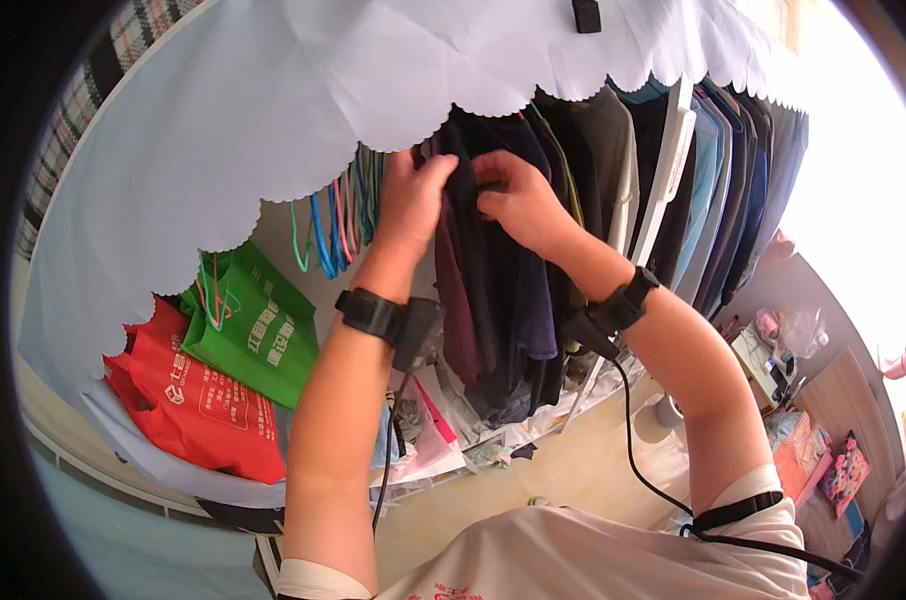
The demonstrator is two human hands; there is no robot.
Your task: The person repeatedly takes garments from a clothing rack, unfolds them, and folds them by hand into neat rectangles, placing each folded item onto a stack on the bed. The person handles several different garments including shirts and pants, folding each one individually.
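Both my hands are raised among clothes hanging in a fabric wardrobe. My left hand (414, 202) grips the upper left edge of a black garment (470, 265), its thumb pressed on the cloth and its other fingers partly hidden. On the garment's other side, my right hand (525, 203) has curled fingers and thumb pinching the dark cloth. A maroon garment (457, 320) hangs just left of it, and a navy garment (536, 310) hangs to the right. The scalloped cover hides the hanging rail above.
Coloured hangers (331, 235) hang left of my hands. Below them stand a green bag (253, 330) and a red bag (188, 400). A white post (663, 180) divides the hanging clothes. The pale scalloped cover (303, 100) droops overhead. Cables run from bands on both wrists.
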